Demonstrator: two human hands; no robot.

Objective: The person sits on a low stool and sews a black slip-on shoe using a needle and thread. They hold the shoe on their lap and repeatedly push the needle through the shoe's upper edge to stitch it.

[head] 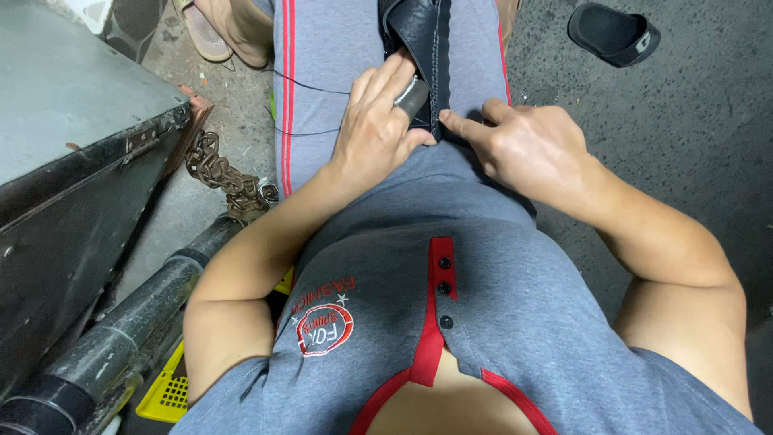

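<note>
A black leather shoe piece [419,32] lies on my lap, over grey trousers with red side stripes. My left hand [378,125] presses on its near end and holds a small grey tool [412,97] under the fingers. My right hand [523,145] rests beside it on the right, index finger pointing at the piece's stitched edge [439,80], fingers curled with nothing seen in them. A thin dark thread [310,84] runs from the piece leftward across my thigh.
A dark metal box [72,145] with a hinge stands at the left, a rusty chain [225,173] beside it. Black pipes [121,338] and a yellow perforated crate [165,391] lie at lower left. A black sandal [616,32] sits on the concrete floor, upper right. Another person's foot [221,28] shows at the top.
</note>
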